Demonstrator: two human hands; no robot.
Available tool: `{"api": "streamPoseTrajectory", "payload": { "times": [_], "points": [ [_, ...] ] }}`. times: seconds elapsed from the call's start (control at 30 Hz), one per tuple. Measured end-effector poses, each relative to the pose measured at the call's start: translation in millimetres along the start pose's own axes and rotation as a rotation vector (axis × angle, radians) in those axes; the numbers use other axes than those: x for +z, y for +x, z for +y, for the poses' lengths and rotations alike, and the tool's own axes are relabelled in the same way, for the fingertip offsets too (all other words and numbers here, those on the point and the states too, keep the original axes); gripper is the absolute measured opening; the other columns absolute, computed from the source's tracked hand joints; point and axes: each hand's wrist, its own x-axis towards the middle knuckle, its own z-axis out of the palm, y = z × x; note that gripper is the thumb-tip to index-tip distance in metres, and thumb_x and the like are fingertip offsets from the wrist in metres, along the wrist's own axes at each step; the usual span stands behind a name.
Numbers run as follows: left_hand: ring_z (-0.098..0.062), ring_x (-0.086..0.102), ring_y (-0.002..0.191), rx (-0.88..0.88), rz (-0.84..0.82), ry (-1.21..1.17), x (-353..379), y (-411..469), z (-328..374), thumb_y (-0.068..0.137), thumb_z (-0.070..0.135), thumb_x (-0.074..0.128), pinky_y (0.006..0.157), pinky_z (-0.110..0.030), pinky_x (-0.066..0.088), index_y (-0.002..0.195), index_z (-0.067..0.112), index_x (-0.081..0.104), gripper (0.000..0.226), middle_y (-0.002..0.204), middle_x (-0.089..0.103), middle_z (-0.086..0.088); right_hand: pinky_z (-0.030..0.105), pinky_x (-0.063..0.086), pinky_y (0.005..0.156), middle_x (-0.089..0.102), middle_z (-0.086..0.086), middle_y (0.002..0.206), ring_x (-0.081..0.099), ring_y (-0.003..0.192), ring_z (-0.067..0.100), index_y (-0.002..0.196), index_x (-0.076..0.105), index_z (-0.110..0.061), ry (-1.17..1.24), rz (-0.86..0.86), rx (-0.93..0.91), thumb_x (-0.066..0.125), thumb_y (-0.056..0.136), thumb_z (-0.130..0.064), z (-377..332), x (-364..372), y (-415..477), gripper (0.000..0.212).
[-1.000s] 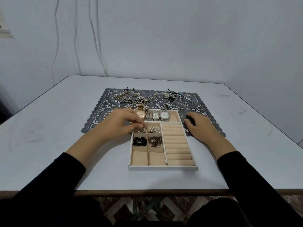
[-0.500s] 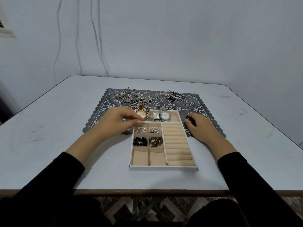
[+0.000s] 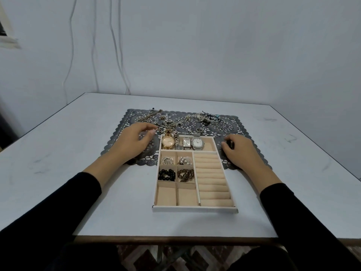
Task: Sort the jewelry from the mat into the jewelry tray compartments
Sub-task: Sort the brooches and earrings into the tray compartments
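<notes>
Done: watches (image 3: 182, 142) and beads (image 3: 166, 174) fill the tray's (image 3: 195, 209) far compartments.
Remaining: chains (image 3: 168, 122) beyond tray.
Left hand (image 3: 134, 141): loosely curled, empty.
Right hand (image 3: 241, 151): curled, hold unclear.

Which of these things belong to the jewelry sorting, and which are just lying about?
Part of the job: beige compartmented jewelry tray; dark grey lace mat; tangled loose metal jewelry on it; gold wristwatch in the tray; left hand; right hand.

Just there: white table; thin pale cables on the wall.

Plain indoor room, bare pale wall (image 3: 214, 45), loose cables (image 3: 115, 45), white table (image 3: 78, 153)
</notes>
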Motion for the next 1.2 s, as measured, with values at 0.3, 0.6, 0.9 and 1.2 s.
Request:
{"api": "streamPoseTrajectory", "payload": {
  "times": [0.3,0.6,0.9,1.2],
  "points": [
    [-0.017,0.046,0.132,0.091,-0.214,0.205,19,56,-29,0.1,0.03,0.05,0.109,-0.034,0.035,0.134,0.022,0.055,0.035,0.142,0.052,0.001,-0.002,0.032,0.077,0.066,0.0,0.115,0.053,0.096,0.0,0.121,0.065,-0.016,0.14,-0.033,-0.152,0.061,0.092,-0.02,-5,13,51,0.029],
    [-0.015,0.046,0.133,0.165,-0.26,0.245,32,87,-35,0.102,0.033,0.046,0.109,-0.03,0.032,0.138,0.024,0.052,0.038,0.146,0.049,0.004,0.028,0.046,0.1,0.067,-0.014,0.113,0.059,0.108,0.0,0.11,0.07,-0.031,0.289,-0.216,-0.3,0.07,0.085,-0.027,-4,33,89,0.025],
    [-0.011,0.053,0.123,0.203,-0.354,0.244,38,109,-40,0.102,0.032,0.046,0.106,-0.034,0.041,0.134,0.028,0.057,0.034,0.135,0.058,0.007,0.029,0.049,0.093,0.07,-0.015,0.104,0.061,0.101,-0.001,0.106,0.071,-0.034,0.32,-0.243,-0.288,0.069,0.086,-0.026,2,39,100,0.022],
    [-0.007,0.058,0.102,0.241,-0.264,0.158,43,117,-39,0.097,0.027,0.058,0.089,-0.022,0.044,0.116,0.023,0.069,0.023,0.11,0.067,0.008,0.026,0.049,0.092,0.07,-0.015,0.103,0.062,0.099,0.001,0.104,0.074,-0.029,0.397,-0.243,-0.255,0.071,0.084,-0.024,3,40,102,0.021]
  ]
}}
